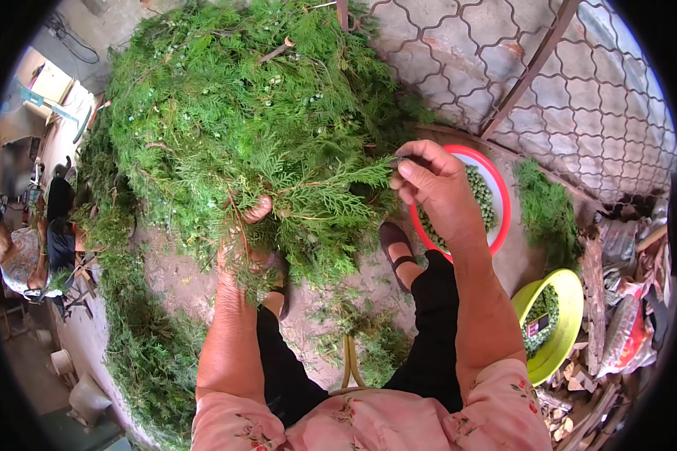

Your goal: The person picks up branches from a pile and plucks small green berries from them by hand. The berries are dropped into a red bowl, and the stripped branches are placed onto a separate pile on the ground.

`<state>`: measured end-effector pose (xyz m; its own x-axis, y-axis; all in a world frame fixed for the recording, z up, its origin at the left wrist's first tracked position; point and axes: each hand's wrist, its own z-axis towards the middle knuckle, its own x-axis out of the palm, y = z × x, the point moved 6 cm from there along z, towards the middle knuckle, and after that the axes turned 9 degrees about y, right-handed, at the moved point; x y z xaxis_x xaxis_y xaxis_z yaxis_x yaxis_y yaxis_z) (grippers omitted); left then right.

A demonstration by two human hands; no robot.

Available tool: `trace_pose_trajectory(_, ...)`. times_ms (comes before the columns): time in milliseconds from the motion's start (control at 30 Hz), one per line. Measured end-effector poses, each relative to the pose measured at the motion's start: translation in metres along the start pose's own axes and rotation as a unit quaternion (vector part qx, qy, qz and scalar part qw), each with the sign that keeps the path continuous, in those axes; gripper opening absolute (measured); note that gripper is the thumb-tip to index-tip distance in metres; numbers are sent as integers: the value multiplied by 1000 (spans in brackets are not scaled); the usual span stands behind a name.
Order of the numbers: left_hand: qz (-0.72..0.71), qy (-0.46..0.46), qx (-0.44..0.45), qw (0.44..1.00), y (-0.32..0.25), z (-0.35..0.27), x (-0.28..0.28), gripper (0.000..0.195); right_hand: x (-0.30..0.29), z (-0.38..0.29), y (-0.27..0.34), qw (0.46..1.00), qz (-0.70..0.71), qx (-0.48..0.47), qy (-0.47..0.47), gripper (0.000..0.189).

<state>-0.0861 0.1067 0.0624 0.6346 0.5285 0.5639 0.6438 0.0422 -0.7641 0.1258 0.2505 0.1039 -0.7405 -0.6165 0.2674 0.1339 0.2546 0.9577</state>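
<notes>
My left hand [255, 211] grips a leafy conifer branch [321, 191] with flat, scaly green sprays; foliage hides part of the fingers. At the tip of that branch is my right hand [431, 177], thumb and fingers pinched together. Something small and dark shows between them, too small to tell. Below the right hand stands a red-rimmed white basin [503, 197] holding many round green cones [481, 197]. A big heap of cut conifer branches [248, 90] rises in front of me, with pale cones scattered among the foliage.
At the right, a yellow-green tub [570, 315] holds more cones and a small dark box [537, 325]. Beyond are firewood [592, 304] and plastic sacks [626, 338]. Wire mesh [519, 73] borders the upper right. Two other people [20, 253] sit at the left. Foliage [146, 338] litters the floor.
</notes>
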Motion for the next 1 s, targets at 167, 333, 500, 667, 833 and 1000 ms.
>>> trace_pose_trajectory(167,1,-10,11,1000,3,3,-2,37,22,-2,-17,984,136,97,54,12)
trace_pose_trajectory(333,-27,17,-26,999,4,-1,13,38,41,-4,-22,973,86,107,185,26)
trace_pose_trajectory(500,-26,10,-13,1000,11,7,4,34,43,-1,-21,986,-17,62,154,25)
trace_pose_trajectory(667,-12,28,-38,999,9,7,10,34,48,-3,-17,981,-73,9,182,25)
trace_pose_trajectory(833,-31,29,-26,999,10,10,9,36,44,-5,-24,982,-55,93,157,31)
trace_pose_trajectory(1000,-39,42,-36,998,13,11,12,37,48,-3,-18,990,-76,38,110,23)
